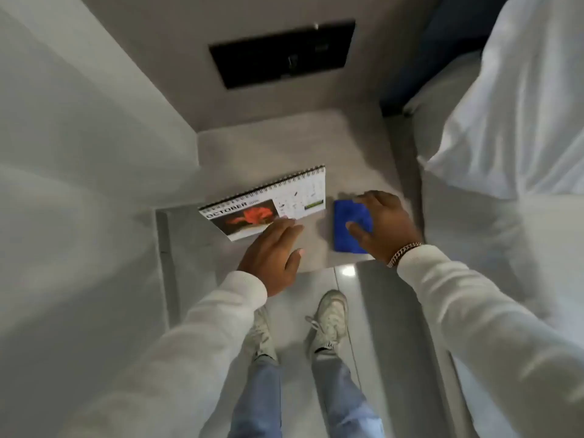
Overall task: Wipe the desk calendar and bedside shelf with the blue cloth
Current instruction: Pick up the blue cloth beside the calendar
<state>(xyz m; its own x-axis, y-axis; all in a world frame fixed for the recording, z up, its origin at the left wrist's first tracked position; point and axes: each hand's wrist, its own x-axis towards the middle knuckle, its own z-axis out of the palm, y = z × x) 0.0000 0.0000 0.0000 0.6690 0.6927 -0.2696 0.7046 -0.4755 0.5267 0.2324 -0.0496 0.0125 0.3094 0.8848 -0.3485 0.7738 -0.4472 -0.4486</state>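
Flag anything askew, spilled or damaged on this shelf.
Only the calendar looks askew: it sits at a slant to the shelf edge, its left corner past the front-left rim, the left hand at its lower edge. The cloth lies flat under the right hand. No spills or damage show.

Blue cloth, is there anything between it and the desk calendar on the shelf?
Nothing visible. The blue cloth lies flat under the right hand, and only a bare strip of shelf separates it from the desk calendar. The left hand touches the calendar's near edge, beside that strip rather than across it.
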